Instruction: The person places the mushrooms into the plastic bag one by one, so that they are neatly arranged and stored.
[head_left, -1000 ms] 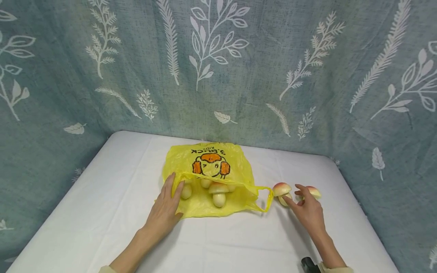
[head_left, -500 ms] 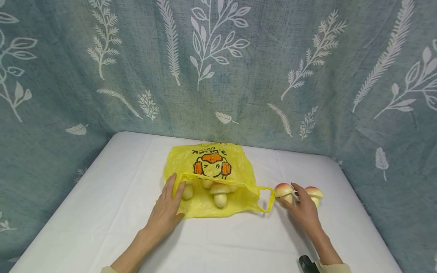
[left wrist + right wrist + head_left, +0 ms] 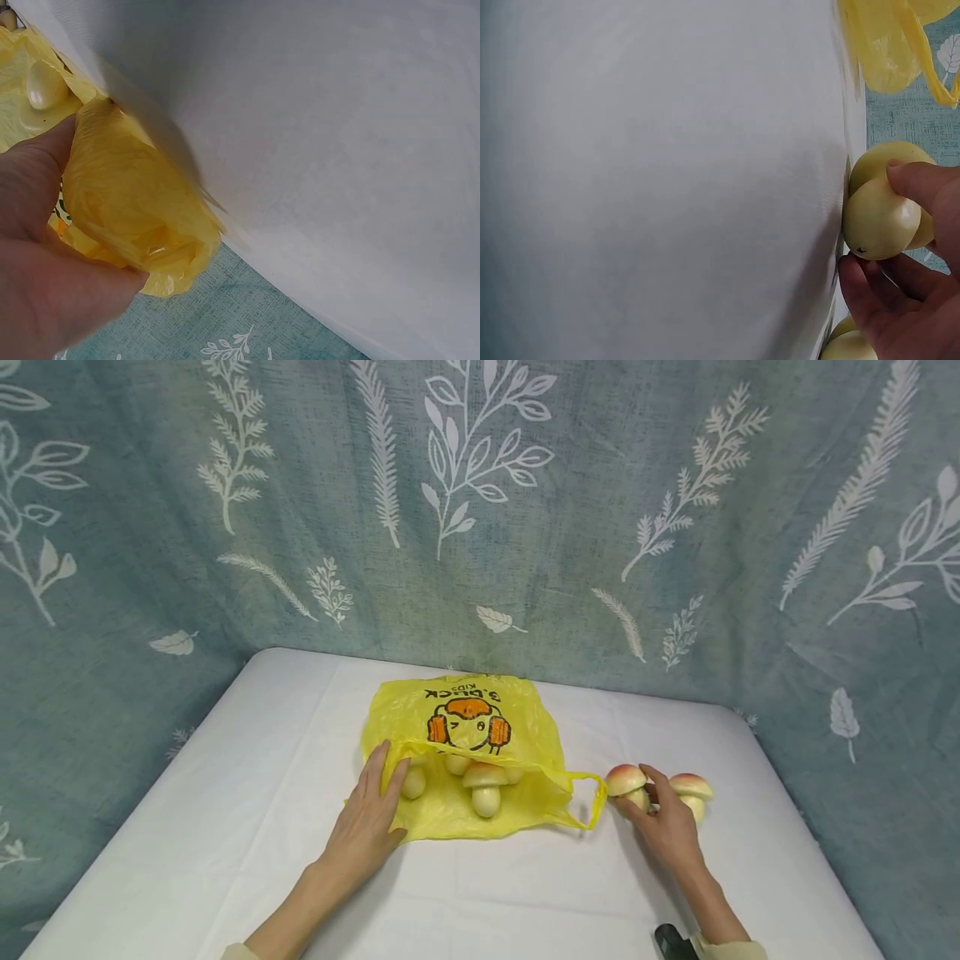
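A yellow plastic bag (image 3: pixel 468 714) with a cartoon duck print lies on the table, mouth toward me. Inside the mouth show several toy mushrooms, among them one (image 3: pixel 483 775) with a pale stem. My left hand (image 3: pixel 362 814) lies at the bag's left side, fingers and thumb spread against the plastic. In the left wrist view the yellow film (image 3: pixel 135 195) bulges between thumb and fingers. My right hand (image 3: pixel 670 821) pinches a red-capped toy mushroom (image 3: pixel 627 779) between thumb and fingers, beside the bag's right handle loop (image 3: pixel 600 793). Its rounded stem end (image 3: pixel 881 217) faces the right wrist camera.
Another red-capped toy mushroom (image 3: pixel 692 787) stands just right of my right hand. White cloth covers the table (image 3: pixel 525 893). A blue-green leaf-print curtain (image 3: pixel 555 560) hangs behind and along both sides. A dark device (image 3: pixel 675 941) sits at my right wrist.
My right hand has moved left and its fingers have come round the nearer mushroom, uncovering more of the other one. The left hand and bag stay put; the view shifts slightly.
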A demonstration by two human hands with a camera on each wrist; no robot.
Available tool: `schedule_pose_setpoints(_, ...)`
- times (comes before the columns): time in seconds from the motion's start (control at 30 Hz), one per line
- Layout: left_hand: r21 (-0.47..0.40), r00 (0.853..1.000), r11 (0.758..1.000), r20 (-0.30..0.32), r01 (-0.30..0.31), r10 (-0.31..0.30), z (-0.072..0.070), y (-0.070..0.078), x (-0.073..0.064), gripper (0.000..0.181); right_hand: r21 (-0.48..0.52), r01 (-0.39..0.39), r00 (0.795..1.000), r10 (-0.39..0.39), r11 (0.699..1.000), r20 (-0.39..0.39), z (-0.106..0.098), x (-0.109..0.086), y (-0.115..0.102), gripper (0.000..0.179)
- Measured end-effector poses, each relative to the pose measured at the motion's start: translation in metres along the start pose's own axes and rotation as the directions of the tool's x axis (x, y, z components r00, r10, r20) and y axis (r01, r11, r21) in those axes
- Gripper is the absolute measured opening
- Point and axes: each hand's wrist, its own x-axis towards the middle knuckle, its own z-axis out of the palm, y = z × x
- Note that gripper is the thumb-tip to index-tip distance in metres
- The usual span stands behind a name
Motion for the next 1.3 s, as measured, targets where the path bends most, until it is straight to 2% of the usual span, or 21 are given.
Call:
schedule_pose_setpoints(0.37,-0.007,1.0,1.0,-0.003,-0.002,0.002,0.001,0.0,0.0,0.103,0.021,-0.027,0.997,0.028,0.999,-0.069,-0.001,-0.004,0.005,0.063)
schedule_pose_setpoints(0.7,-0.012,1.0,1.0,-0.01,-0.015,0.015,-0.001,0.0,0.0,0.105,0.125,-0.16,0.984,0.169,0.979,-0.063,-0.015,-0.017,-0.007,0.067)
schedule_pose_setpoints(0.8,-0.02,1.0,1.0,-0.004,-0.005,0.005,-0.001,-0.001,0.0,0.106,0.158,-0.171,0.98,0.184,0.973,-0.072,-0.02,-0.02,-0.014,0.068)
schedule_pose_setpoints(1.03,-0.094,1.0,0.995,-0.007,0.026,-0.027,-0.002,-0.001,0.002,0.105,0.195,-0.16,0.979,0.181,0.968,-0.097,-0.024,-0.024,-0.03,0.066)
schedule_pose_setpoints(1.3,-0.23,0.994,0.972,-0.094,0.037,-0.06,-0.004,-0.002,0.006,0.095,0.226,-0.121,0.984,0.147,0.967,-0.099,-0.022,-0.028,-0.041,0.064)
